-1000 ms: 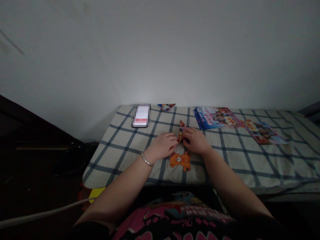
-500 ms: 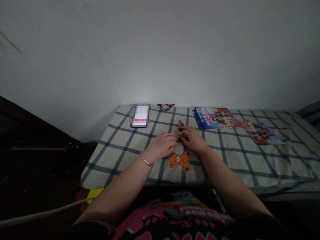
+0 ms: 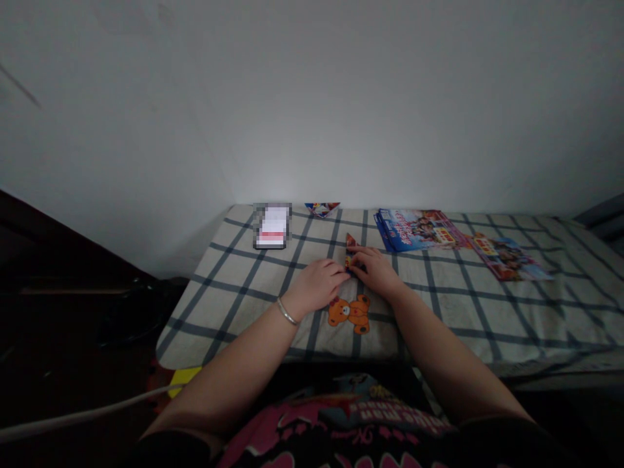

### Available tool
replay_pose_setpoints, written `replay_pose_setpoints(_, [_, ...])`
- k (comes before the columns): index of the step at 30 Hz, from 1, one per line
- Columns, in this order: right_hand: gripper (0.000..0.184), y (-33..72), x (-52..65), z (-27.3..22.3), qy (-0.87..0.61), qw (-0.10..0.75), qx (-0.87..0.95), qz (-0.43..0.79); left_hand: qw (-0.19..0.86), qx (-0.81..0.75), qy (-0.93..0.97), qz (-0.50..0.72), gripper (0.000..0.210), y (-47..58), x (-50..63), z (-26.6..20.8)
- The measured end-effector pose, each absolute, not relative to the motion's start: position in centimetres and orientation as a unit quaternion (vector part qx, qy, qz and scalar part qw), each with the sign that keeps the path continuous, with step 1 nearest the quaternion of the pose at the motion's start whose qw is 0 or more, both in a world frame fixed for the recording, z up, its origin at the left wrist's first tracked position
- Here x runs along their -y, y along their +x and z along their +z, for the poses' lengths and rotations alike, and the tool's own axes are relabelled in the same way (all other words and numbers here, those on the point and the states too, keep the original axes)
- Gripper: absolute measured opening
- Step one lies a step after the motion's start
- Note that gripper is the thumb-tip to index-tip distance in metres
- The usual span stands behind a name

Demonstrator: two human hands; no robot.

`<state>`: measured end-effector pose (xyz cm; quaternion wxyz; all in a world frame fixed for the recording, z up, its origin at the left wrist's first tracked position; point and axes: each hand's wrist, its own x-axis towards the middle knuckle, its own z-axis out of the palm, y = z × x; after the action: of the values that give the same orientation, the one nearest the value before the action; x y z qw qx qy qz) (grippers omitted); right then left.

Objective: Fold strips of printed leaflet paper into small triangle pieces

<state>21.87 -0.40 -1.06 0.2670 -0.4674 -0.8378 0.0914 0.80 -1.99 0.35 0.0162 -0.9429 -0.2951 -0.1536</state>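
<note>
A small folded paper [image 3: 351, 240], printed in colour and narrow with a pointed top, lies on the checked cloth in front of me. My right hand [image 3: 376, 270] grips it from the right, fingers bent over its edge and partly covering it. At its lower end, my left hand [image 3: 319, 285] pinches with the fingertips together; the exact contact is hard to see. A silver bangle circles the left wrist. Farther back, against the wall, rests a folded paper triangle [image 3: 322, 208] with similar print.
A phone [image 3: 272, 226] with a blurred screen lies at the back left. To the right are a stack of printed leaflets [image 3: 414, 231] and one separate leaflet [image 3: 511, 259]. The checked cloth [image 3: 234, 286] covers the table and carries a bear picture [image 3: 350, 314].
My left fingertips have shifted slightly right along the lower end of the folded paper. The right hand stays on it almost unmoved; the view has shifted a little.
</note>
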Motion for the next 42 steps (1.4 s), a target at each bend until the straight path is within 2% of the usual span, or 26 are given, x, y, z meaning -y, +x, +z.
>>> replay_pose_setpoints(4, [0.009,21.7,0.0,-1.4,-0.442,0.275,0.846,0.116,0.038,0.297,-0.943,-0.148,0.026,0.9,2.2,0.4])
replay_pose_setpoints(11, [0.032,21.5,-0.2,-2.1,-0.446,0.295,0.836,0.127,0.038,0.3,-0.941,-0.153,0.03,1.0,2.5,0.3])
replay_pose_setpoints(20, [0.032,21.5,-0.1,-1.9,-0.458,0.273,0.838,0.116,0.032,0.297,-0.943,-0.148,0.014,1.1,2.2,0.7])
replay_pose_setpoints(29, [0.038,21.9,-0.1,-2.3,-0.502,0.263,0.821,0.069,0.009,0.292,-0.944,-0.155,0.013,0.7,2.1,0.9])
replay_pose_setpoints(37, [0.072,21.7,0.3,-2.0,-0.529,0.195,0.823,0.074,0.002,0.292,-0.943,-0.159,0.013,0.6,2.0,0.9])
replay_pose_setpoints(42, [0.08,21.6,0.2,-1.4,-0.542,0.157,0.819,0.105,-0.001,0.296,-0.942,-0.159,0.013,0.7,2.0,0.8])
